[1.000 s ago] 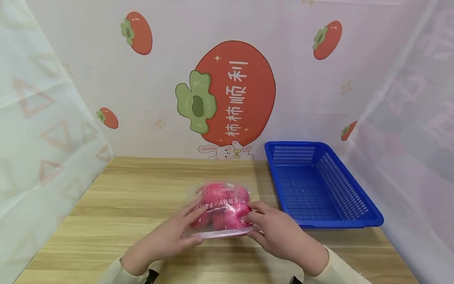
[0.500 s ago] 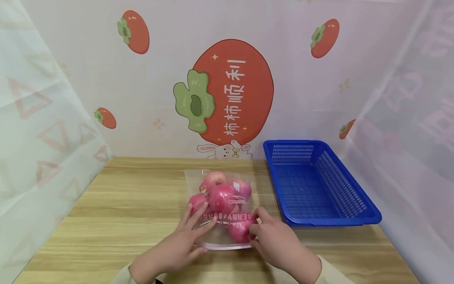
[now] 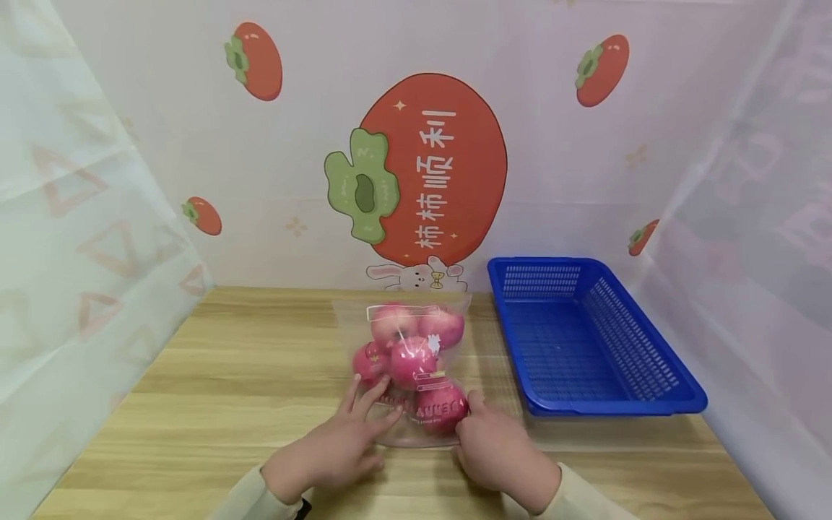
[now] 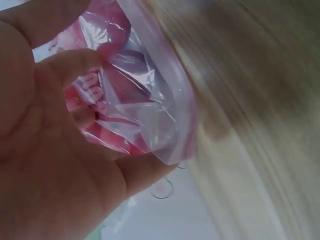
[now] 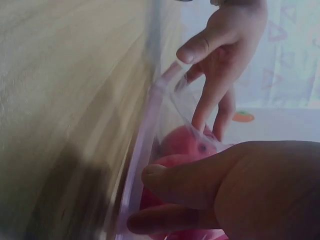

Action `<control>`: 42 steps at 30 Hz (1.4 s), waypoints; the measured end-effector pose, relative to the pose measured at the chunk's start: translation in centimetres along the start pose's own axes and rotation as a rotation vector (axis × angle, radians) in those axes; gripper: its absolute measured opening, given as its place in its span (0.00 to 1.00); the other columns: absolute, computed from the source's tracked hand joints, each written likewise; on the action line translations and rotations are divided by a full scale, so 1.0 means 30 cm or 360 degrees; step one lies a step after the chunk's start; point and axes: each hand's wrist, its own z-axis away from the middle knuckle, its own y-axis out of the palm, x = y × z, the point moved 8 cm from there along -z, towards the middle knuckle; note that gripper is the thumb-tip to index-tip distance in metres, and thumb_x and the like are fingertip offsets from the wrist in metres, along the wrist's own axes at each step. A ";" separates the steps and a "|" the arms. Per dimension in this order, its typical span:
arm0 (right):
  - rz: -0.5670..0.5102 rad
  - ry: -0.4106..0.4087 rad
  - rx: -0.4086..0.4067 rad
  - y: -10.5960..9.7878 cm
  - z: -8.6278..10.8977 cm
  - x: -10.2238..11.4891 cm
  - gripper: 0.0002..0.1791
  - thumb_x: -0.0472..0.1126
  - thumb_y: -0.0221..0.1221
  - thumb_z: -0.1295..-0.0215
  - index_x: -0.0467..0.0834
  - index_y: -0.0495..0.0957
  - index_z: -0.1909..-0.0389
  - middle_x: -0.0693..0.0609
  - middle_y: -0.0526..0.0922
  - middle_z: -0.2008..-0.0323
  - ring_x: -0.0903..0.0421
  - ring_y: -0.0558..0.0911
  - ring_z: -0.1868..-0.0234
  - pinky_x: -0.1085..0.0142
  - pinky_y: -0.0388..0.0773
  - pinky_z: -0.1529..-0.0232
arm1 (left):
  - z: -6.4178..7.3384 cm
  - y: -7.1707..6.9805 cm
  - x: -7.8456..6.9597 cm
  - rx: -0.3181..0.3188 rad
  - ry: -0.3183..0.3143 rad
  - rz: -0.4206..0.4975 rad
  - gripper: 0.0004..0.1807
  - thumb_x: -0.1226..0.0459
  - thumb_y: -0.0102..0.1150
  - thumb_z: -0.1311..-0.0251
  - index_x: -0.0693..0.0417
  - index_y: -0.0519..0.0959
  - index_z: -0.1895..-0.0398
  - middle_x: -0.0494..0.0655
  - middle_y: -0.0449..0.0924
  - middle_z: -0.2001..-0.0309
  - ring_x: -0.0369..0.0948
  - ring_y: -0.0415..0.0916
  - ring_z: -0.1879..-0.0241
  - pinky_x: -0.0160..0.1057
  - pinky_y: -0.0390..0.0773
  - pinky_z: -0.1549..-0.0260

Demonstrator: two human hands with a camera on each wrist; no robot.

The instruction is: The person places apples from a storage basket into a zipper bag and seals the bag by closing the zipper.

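Observation:
A clear plastic zip bag (image 3: 406, 430) of pink-red apples (image 3: 414, 361) lies flat on the table, its sealing strip toward the person. My left hand (image 3: 341, 444) rests on the bag's left side with fingers spread, thumb by the near corner. In the left wrist view, those fingers reach across the printed plastic (image 4: 155, 115). My right hand (image 3: 497, 440) is at the near right corner, fingers bent around the bag's side beside the nearest apple (image 3: 442, 408). The right wrist view has its thumb and a finger over the bag near the strip (image 5: 135, 170).
A blue perforated plastic basket (image 3: 559, 361) stands to the right of the bag, with nothing in it. The wood-grain table (image 3: 260, 361) meets a printed cloth backdrop (image 3: 299, 159) at the back, with cloth walls on both sides.
The bag has gone from tilted up to lying flat, its far end spreading toward the back. The apples have spread apart inside. Both hands have shifted toward the near corners.

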 end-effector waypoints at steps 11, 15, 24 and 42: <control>-0.0062 0.0041 0.0091 0.020 -0.007 -0.025 0.17 0.54 0.69 0.45 0.44 0.80 0.78 0.48 0.71 0.69 0.52 0.72 0.71 0.55 0.76 0.69 | -0.066 -0.022 0.008 -0.0085 -0.0189 -0.0067 0.31 0.52 0.62 0.36 0.48 0.72 0.30 0.54 0.40 0.21 0.70 0.43 0.29 0.72 0.55 0.40; -0.0075 0.0065 0.0109 0.002 0.011 -0.023 0.17 0.55 0.69 0.45 0.44 0.81 0.75 0.52 0.72 0.75 0.53 0.72 0.71 0.56 0.75 0.69 | -0.071 -0.047 -0.029 -0.0165 -0.0342 -0.0077 0.30 0.49 0.64 0.38 0.53 0.78 0.36 0.57 0.48 0.23 0.74 0.54 0.34 0.74 0.63 0.46; -0.0072 0.0129 -0.0209 -0.128 0.029 -0.017 0.17 0.53 0.70 0.44 0.43 0.81 0.68 0.36 0.80 0.51 0.38 0.80 0.52 0.47 0.79 0.57 | -0.061 -0.114 -0.040 -0.0286 -0.0505 -0.0131 0.37 0.50 0.68 0.40 0.60 0.72 0.32 0.65 0.47 0.24 0.71 0.62 0.37 0.69 0.70 0.48; -0.0116 0.0266 -0.0650 -0.242 0.005 -0.059 0.33 0.56 0.69 0.41 0.40 0.77 0.41 0.32 0.73 0.39 0.31 0.70 0.37 0.34 0.69 0.46 | -0.069 -0.179 0.008 -0.0372 -0.0699 -0.0113 0.41 0.39 0.55 0.35 0.55 0.67 0.27 0.64 0.49 0.24 0.72 0.50 0.31 0.74 0.54 0.40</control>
